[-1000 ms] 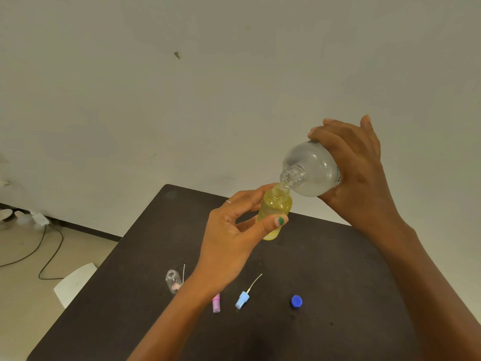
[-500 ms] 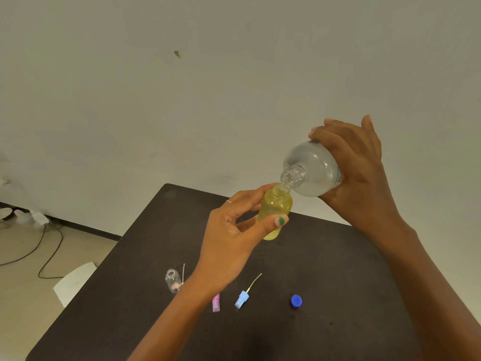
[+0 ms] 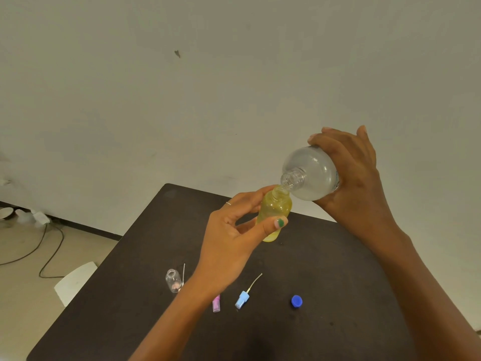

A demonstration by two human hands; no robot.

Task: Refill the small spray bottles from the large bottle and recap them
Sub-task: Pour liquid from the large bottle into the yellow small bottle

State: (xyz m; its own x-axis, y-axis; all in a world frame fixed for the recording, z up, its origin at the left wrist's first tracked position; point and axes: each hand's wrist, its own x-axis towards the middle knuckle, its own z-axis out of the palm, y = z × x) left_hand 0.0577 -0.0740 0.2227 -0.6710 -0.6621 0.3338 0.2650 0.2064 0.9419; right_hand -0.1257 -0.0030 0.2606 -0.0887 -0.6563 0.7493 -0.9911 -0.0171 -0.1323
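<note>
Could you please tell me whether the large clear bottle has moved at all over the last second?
No. The large bottle keeps its tilt over the yellow bottle, in the same spot against the table's far edge.

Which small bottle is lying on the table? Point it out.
The clear bottle, uncapped, near the table's left edge. The yellow bottle is held up in the left hand, under the large bottle.

A dark table (image 3: 325,295) stands against a pale wall (image 3: 182,113). Off its left edge, black cables (image 3: 52,246) trail over the floor beside what may be a white chair (image 3: 74,281).
</note>
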